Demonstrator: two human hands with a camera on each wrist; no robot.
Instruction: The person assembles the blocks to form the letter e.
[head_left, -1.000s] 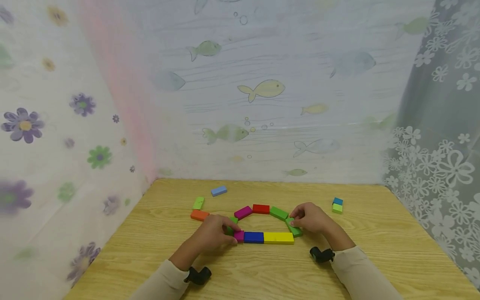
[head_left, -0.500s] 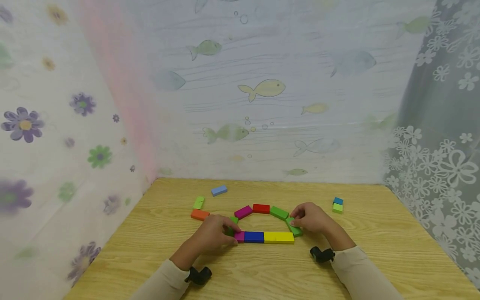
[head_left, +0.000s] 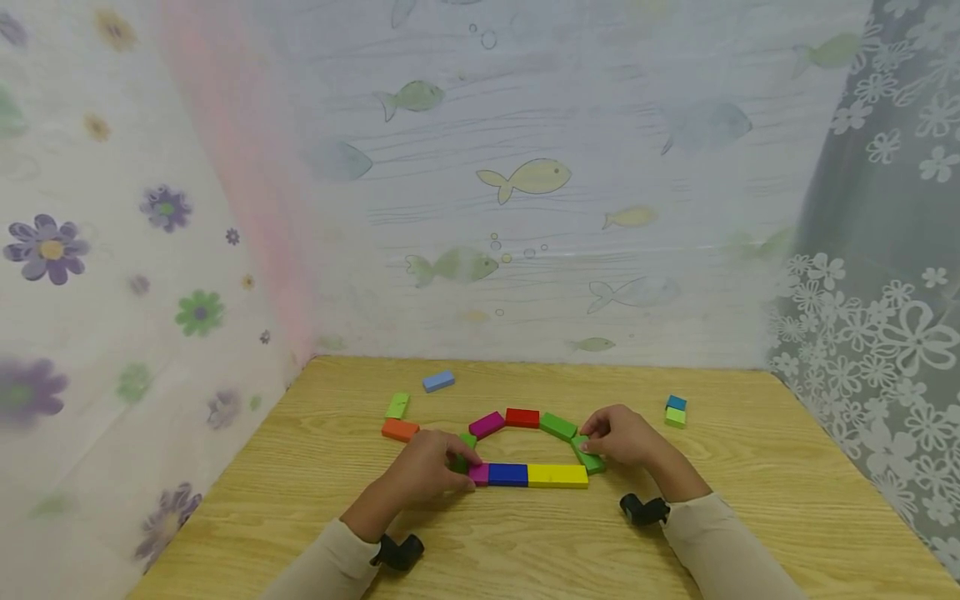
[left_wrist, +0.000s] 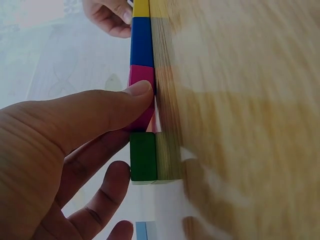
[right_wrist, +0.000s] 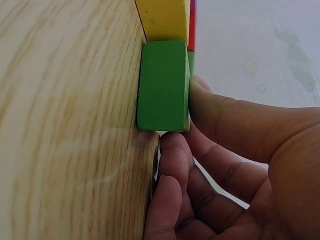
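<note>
Flat coloured blocks form a half ring on the table in the head view. Along its straight near side lie a magenta block [head_left: 477, 477], a blue block [head_left: 507, 475] and a yellow block [head_left: 557, 476]. My left hand [head_left: 423, 468] pinches the magenta block, its thumb [left_wrist: 139, 89] on the near face. Beside that hand is a partly covered green block [left_wrist: 143, 157]. At the right end, my right hand [head_left: 621, 437] holds a slanted green block [right_wrist: 162, 87] with thumb and fingers. The arc continues with a green block [head_left: 558, 426], a red block [head_left: 522, 418] and a magenta one [head_left: 487, 424].
An orange block [head_left: 400, 430] and a light green block [head_left: 397, 406] lie left of the arc, with a pale blue block [head_left: 438, 382] behind. Blue [head_left: 677, 402] and lime [head_left: 675, 417] blocks sit together at the right. Fish-printed curtain [head_left: 525, 250] borders the wooden table [head_left: 525, 550].
</note>
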